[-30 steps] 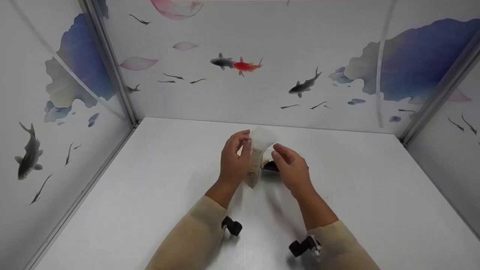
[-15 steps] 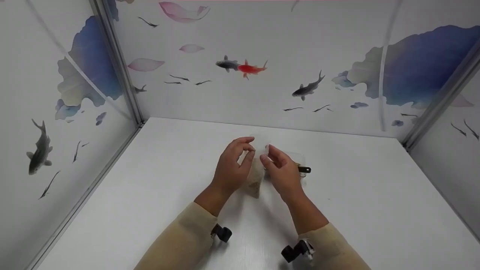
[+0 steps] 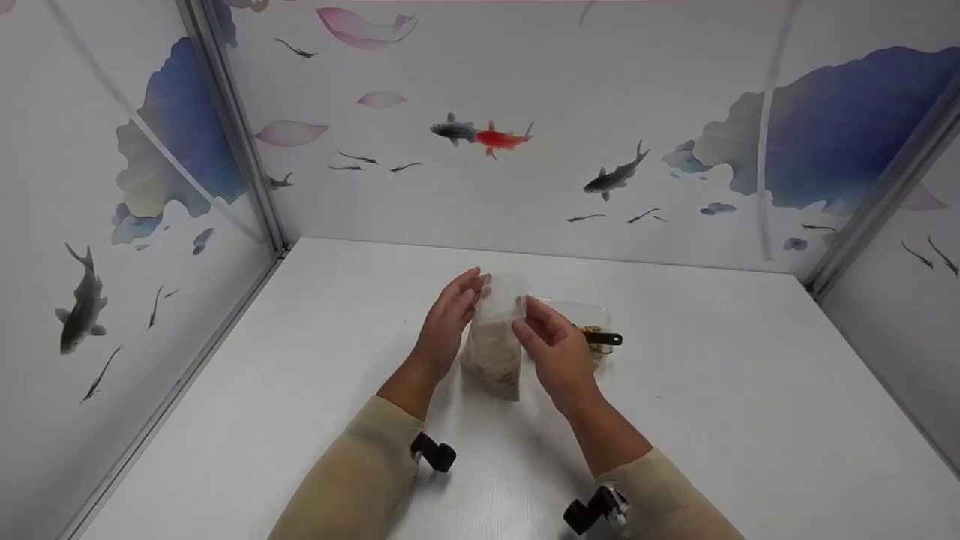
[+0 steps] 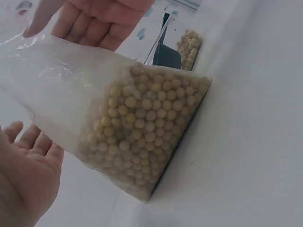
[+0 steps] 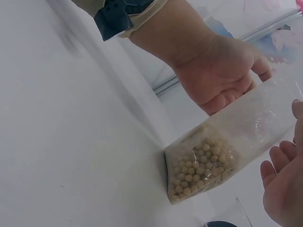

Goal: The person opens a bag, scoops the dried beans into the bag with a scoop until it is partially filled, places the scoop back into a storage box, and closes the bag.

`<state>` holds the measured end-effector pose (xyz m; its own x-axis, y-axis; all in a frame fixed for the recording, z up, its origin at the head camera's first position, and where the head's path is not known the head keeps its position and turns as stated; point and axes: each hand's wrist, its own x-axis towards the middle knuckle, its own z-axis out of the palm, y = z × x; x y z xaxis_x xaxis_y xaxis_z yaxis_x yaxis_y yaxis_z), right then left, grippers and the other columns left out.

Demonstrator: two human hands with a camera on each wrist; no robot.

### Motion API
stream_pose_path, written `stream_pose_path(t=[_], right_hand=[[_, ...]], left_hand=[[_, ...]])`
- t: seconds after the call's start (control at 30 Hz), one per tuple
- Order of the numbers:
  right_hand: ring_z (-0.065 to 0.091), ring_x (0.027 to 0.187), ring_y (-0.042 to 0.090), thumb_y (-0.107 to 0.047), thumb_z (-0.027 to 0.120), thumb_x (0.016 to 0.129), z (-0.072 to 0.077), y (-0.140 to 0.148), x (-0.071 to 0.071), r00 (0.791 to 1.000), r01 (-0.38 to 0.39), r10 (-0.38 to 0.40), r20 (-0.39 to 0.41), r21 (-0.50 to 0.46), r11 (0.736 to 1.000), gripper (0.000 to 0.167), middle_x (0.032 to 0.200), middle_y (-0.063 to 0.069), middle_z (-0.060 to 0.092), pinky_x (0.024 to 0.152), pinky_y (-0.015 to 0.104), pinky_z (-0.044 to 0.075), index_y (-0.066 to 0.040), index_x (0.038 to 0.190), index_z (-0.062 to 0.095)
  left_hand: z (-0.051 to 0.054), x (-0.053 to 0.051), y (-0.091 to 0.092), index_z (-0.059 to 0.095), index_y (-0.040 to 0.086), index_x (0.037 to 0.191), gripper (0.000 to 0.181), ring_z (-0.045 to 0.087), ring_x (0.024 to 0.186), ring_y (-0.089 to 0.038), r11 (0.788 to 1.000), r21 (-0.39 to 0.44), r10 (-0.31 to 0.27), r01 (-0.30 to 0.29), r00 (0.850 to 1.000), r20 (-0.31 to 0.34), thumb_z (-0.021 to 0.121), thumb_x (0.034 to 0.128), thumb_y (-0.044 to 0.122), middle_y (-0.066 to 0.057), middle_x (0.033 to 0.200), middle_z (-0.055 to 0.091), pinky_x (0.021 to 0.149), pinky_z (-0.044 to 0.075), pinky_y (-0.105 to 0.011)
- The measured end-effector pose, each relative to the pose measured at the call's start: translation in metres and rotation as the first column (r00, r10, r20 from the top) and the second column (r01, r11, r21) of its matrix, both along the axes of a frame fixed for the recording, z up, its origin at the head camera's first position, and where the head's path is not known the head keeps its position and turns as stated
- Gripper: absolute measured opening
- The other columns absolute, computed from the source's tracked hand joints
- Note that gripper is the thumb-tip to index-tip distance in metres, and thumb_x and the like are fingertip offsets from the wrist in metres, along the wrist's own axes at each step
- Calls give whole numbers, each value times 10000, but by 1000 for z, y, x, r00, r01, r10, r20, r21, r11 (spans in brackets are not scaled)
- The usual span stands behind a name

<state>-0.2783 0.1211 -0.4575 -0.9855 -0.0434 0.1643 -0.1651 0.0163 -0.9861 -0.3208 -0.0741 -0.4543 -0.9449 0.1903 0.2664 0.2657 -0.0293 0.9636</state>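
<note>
A clear plastic bag (image 3: 493, 349) of pale round beans stands upright between my hands, its lower part filled with what look like soybeans (image 4: 147, 113). The upper part is slack and see-through. At its upper left edge, my left hand (image 3: 444, 322) pinches the film with its fingertips, the other fingers loose. My right hand (image 3: 559, 349) holds the opposite upper edge between thumb and fingers. Just behind the right hand is a clear plastic box (image 3: 581, 307) with more beans and a black-handled scoop (image 3: 604, 339), partly hidden by that hand.
The white table (image 3: 300, 420) spreads around the bag. Printed panels with fish and petals enclose its back (image 3: 420, 202) and sides. Both sleeves carry small black wrist cameras, the left one (image 3: 435, 452) and the right one (image 3: 592, 510).
The bag has come lower and turned from nearly edge-on to show its broad face. My hands have drawn apart along its top, the left moving left. More of the box and scoop shows.
</note>
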Motion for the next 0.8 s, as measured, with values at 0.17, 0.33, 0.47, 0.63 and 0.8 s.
stream_pose_path(t=[0.17, 0.33, 0.47, 0.63, 0.8], right_hand=[[601, 1444, 157, -435, 790, 979, 0, -4, 4, 1000, -4, 4, -24, -5, 1000, 629, 1558, 4, 622, 1159, 334, 505, -200, 1526, 587], [626, 1421, 182, -458, 852, 913, 0, -8, 7, 998, 31, -31, -59, 10, 999, 682, 1529, 15, 648, 1150, 333, 521, -193, 1498, 623], [663, 1373, 210, -424, 844, 930, 0, -11, 11, 995, 71, -68, -77, 37, 997, 618, 1481, 20, 684, 1111, 318, 554, -182, 1467, 658], [697, 1318, 194, -383, 776, 999, 0, -12, 13, 992, 113, -108, -72, 75, 991, 434, 1408, 0, 730, 1070, 304, 574, -204, 1390, 721], [702, 1292, 158, -311, 718, 1048, 1, -8, 11, 989, 117, -110, -100, 59, 991, 276, 1347, -44, 759, 1049, 249, 579, -235, 1308, 770]], left_hand=[[-2, 0, -4, 519, 264, 1566, 470, 523, 1517, -170, 994, 36, -104, 104, 995, -1, 358, 1134, 355, 43, 1582, 598, 1349, 257, -543], [-3, 1, -2, 571, 144, 1516, 432, 602, 1448, -199, 991, 66, -112, 115, 992, -52, 474, 1136, 328, -27, 1518, 658, 1311, 359, -485], [-4, 3, -2, 624, 125, 1459, 396, 629, 1416, -200, 996, 43, -75, 78, 995, -72, 530, 1131, 326, -38, 1482, 683, 1266, 431, -434], [-7, 5, -5, 688, 185, 1388, 352, 674, 1353, -160, 1000, 15, -9, 10, 996, -87, 573, 1119, 380, 9, 1415, 726, 1226, 479, -406], [-10, 6, -13, 747, 221, 1310, 379, 715, 1264, -144, 997, 5, 81, -81, 993, -86, 646, 1063, 490, -13, 1325, 774, 1176, 526, -375]])
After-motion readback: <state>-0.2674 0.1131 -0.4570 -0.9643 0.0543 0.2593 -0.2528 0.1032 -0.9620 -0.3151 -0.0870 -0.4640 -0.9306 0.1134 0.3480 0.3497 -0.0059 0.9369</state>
